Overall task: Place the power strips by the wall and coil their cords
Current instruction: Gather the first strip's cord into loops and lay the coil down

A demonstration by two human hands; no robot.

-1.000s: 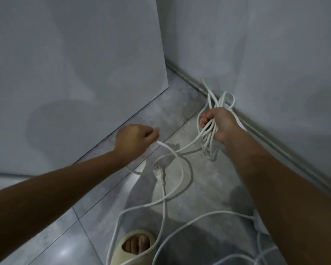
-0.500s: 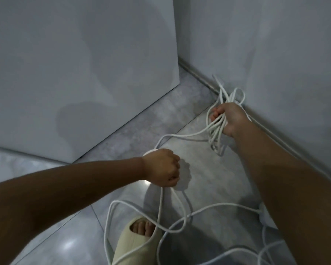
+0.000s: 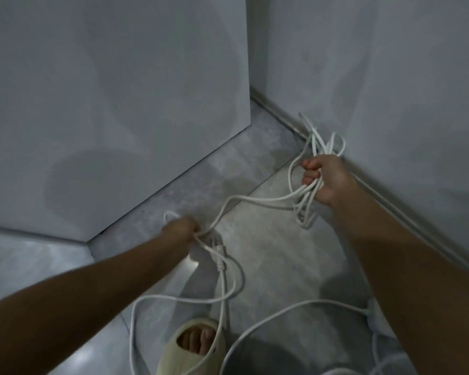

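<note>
My right hand (image 3: 326, 179) is shut on a bundle of white cord loops (image 3: 306, 204) close to the wall's skirting (image 3: 276, 109). From that bundle a single strand of white cord (image 3: 255, 198) runs left to my left hand (image 3: 183, 229), which is closed around it low over the floor. The cord's plug (image 3: 219, 255) hangs just below my left hand. More loose cord (image 3: 268, 318) loops over the tiles near me. A white power strip (image 3: 372, 313) shows partly behind my right forearm.
A tall grey panel (image 3: 119, 104) stands on the left, its lower edge meeting the grey tiled floor (image 3: 282, 266). The grey wall (image 3: 390, 77) rises on the right. A foot in a cream slipper (image 3: 192, 345) rests at the bottom, with cord over it.
My left hand has moved down from near the bundle, then away toward the panel, drawing the strand out. My right hand has kept hold of the loops by the wall.
</note>
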